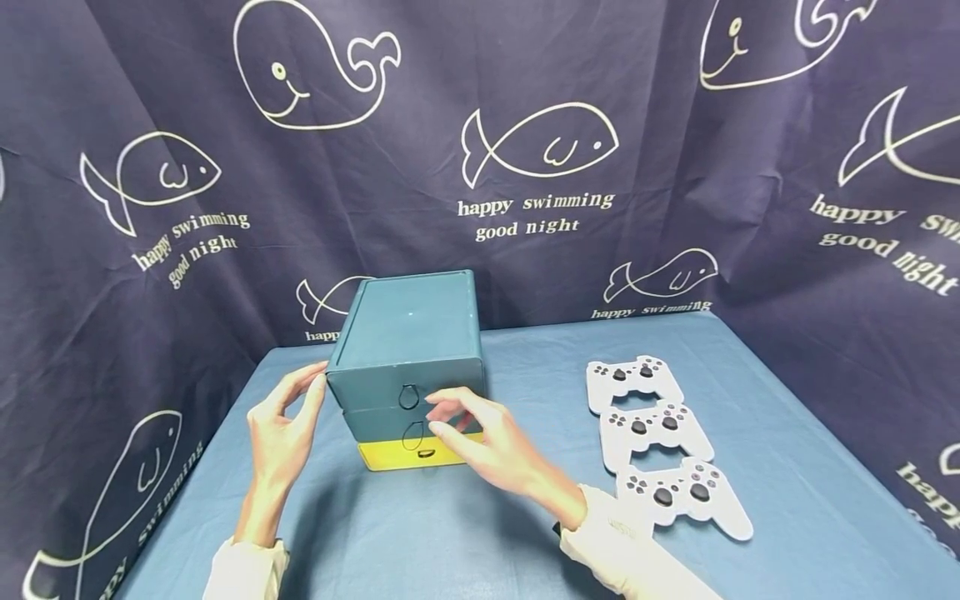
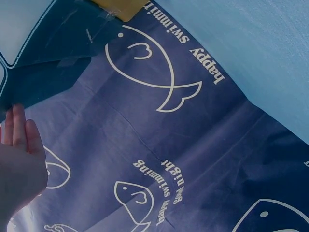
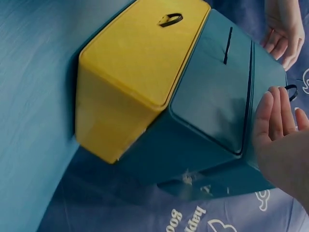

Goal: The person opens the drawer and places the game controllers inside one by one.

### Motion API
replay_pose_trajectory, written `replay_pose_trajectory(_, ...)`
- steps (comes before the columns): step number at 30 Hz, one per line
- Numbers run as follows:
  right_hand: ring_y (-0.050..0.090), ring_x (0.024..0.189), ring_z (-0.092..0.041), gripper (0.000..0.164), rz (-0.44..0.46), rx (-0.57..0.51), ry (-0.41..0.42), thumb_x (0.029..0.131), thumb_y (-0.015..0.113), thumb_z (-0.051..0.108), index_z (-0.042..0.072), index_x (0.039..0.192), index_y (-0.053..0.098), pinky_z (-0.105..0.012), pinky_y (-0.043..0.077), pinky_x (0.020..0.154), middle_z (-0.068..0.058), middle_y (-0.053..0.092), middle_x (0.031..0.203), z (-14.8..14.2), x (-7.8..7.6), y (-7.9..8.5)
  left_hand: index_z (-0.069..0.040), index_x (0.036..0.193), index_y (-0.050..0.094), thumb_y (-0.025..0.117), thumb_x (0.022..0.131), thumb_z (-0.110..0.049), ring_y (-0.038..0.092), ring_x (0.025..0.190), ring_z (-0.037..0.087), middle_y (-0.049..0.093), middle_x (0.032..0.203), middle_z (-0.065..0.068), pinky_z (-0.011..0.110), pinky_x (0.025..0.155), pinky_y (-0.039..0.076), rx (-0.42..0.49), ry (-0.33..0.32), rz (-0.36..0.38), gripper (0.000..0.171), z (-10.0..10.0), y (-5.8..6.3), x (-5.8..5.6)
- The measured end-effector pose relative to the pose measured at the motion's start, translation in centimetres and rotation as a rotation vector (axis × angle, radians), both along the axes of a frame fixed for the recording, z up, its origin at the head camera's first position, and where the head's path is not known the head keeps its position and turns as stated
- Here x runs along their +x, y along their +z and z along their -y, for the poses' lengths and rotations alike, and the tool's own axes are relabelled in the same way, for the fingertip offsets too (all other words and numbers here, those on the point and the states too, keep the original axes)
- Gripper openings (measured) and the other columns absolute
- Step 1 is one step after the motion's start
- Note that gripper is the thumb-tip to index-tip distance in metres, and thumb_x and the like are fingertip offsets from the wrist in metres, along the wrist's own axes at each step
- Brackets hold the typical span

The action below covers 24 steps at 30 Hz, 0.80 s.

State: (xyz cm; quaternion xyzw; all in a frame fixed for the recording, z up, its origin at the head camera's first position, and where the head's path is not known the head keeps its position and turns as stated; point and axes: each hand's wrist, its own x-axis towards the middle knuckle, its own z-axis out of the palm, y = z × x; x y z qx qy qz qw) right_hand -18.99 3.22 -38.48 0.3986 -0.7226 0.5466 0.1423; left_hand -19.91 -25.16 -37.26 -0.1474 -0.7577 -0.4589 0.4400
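A stack of small drawers (image 1: 408,321) stands on the table, two teal ones over a yellow drawer (image 3: 140,53) at the bottom. Each front carries a black loop handle, the middle handle (image 3: 228,46) showing as a thin strip in the right wrist view. My left hand (image 1: 281,433) is at the stack's upper left front corner, fingertips right at its side and thumb near the front edge. In front of the upper drawers is my right hand (image 1: 498,446), its thumb and fingers apart and nothing between them, close to the top loop handle (image 3: 294,88).
Three white game controllers (image 1: 611,392) lie in a row on the right of the blue table (image 1: 540,375), overlapping in this view. A dark blue curtain (image 1: 540,275) with white fish and whale drawings hangs behind and at both sides.
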Motion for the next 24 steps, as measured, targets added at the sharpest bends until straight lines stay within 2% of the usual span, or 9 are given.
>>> replay_pose_trajectory(5, 0.068, 0.101, -0.014, 0.029, 0.096, -0.017, 0.008, 0.101, 0.068, 0.016, 0.010, 0.130, 0.066, -0.033, 0.054, 0.083, -0.005, 0.074, 0.107, 0.9, -0.1, 0.3, -0.002, 0.115, 0.078, 0.072, 0.092, 0.006, 0.068, 0.097, -0.004, 0.077, 0.103, 0.014, 0.014, 0.087, 0.047, -0.008, 0.003, -0.002, 0.025, 0.0, 0.0, -0.1)
replay_pose_trajectory(12, 0.067, 0.102, -0.013, 0.031, 0.121, -0.020, 0.027, 0.102, 0.067, 0.017, 0.011, 0.132, 0.066, -0.033, 0.054, 0.086, -0.001, 0.073, 0.109, 2.1, -0.6, 0.5, -0.002, 0.115, 0.078, 0.072, 0.092, 0.006, 0.068, 0.096, -0.005, 0.077, 0.103, 0.014, 0.014, 0.086, 0.047, -0.009, 0.006, -0.008, 0.025, 0.0, -0.1, -0.1)
replay_pose_trajectory(17, 0.067, 0.102, -0.012, 0.030, 0.148, -0.027, 0.029, 0.101, 0.067, 0.015, 0.010, 0.131, 0.066, -0.033, 0.053, 0.087, -0.006, 0.073, 0.113, 2.8, -0.9, 0.5, -0.002, 0.115, 0.078, 0.071, 0.093, 0.005, 0.069, 0.096, -0.002, 0.077, 0.103, 0.015, 0.015, 0.086, 0.048, -0.004, -0.001, -0.016, 0.024, 0.0, -0.1, -0.2)
replay_pose_trajectory(24, 0.066, 0.099, -0.011, 0.030, 0.152, -0.031, 0.022, 0.102, 0.066, 0.016, 0.009, 0.131, 0.067, -0.032, 0.054, 0.086, -0.001, 0.071, 0.112, 3.3, -1.1, 0.2, -0.002, 0.115, 0.078, 0.070, 0.094, 0.005, 0.068, 0.096, -0.004, 0.077, 0.103, 0.015, 0.015, 0.088, 0.048, -0.009, 0.011, -0.012, 0.024, 0.1, -0.1, -0.2)
